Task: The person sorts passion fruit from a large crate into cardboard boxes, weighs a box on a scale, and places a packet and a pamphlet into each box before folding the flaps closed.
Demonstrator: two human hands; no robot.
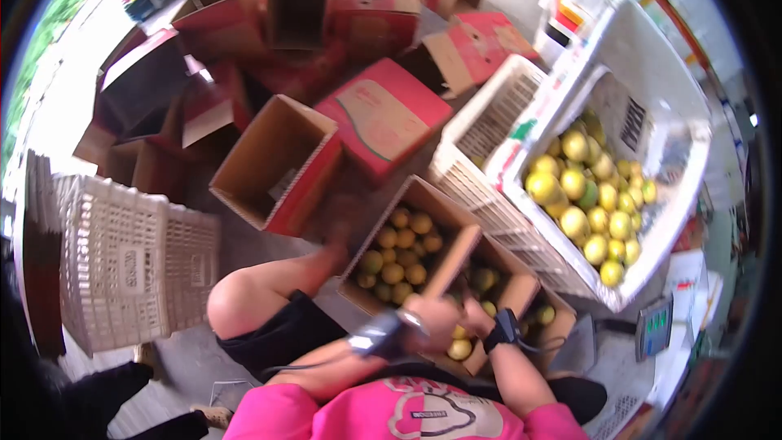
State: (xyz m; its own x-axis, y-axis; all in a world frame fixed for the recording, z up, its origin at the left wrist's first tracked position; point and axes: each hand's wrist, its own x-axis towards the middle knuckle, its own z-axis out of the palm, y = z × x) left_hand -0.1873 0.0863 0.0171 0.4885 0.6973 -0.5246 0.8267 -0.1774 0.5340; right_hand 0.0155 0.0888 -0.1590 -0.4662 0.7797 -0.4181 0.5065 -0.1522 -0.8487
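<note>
My left hand [436, 318], blurred by motion, is over the near part of an open cardboard carton [460, 257], close to its divider flap. Beside it, my right hand [478, 318] reaches into the carton's middle section. The fingers of both hands are too smeared to show whether they hold anything. Round yellow-green fruits [399, 257] fill the left section of the carton. More fruit [460, 349] lies just below my hands, and a few show in the right section. Each wrist wears a dark strapped device.
A white foam box [533, 143] of yellow fruit rests at the right by a white plastic crate [493, 106]. Red cartons [383, 110] crowd the far floor. A slatted crate [134, 269] stands left. A digital scale display [654, 327] is at right. Another person's dark-clothed leg [106, 391] shows lower left.
</note>
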